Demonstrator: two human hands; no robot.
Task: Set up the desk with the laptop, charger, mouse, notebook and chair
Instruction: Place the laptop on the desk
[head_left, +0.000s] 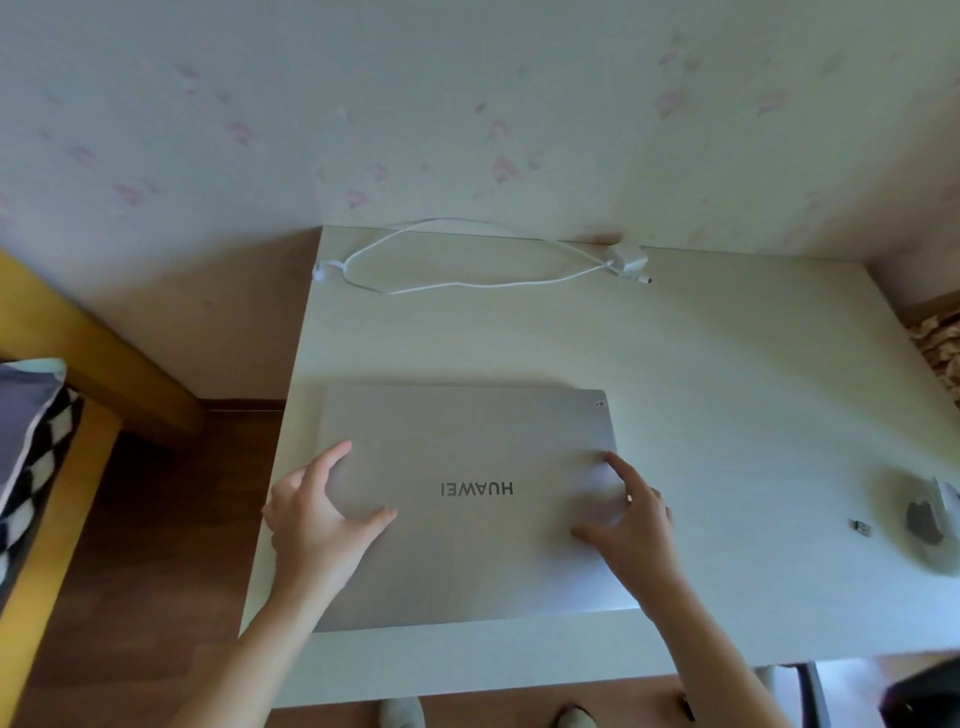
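Note:
A closed silver laptop (467, 447) lies flat on the white desk (727, 364), near its front left corner, with the logo upside down to me. My left hand (317, 514) rests on the lid's left edge with fingers spread, thumb on top. My right hand (631, 512) rests on the lid's right edge, fingers spread. A white charger (628, 260) with its looped cable (441, 283) lies along the desk's back edge. A grey mouse (927, 522) sits at the far right, with a small USB dongle (862, 527) beside it. No notebook shows.
The desk stands against a flowered wall. Left of it is wooden floor and a yellow wooden bed frame (78, 343) with checked bedding (31, 441). A dark object (924, 691) shows below the desk's front right edge. My feet show under the front edge.

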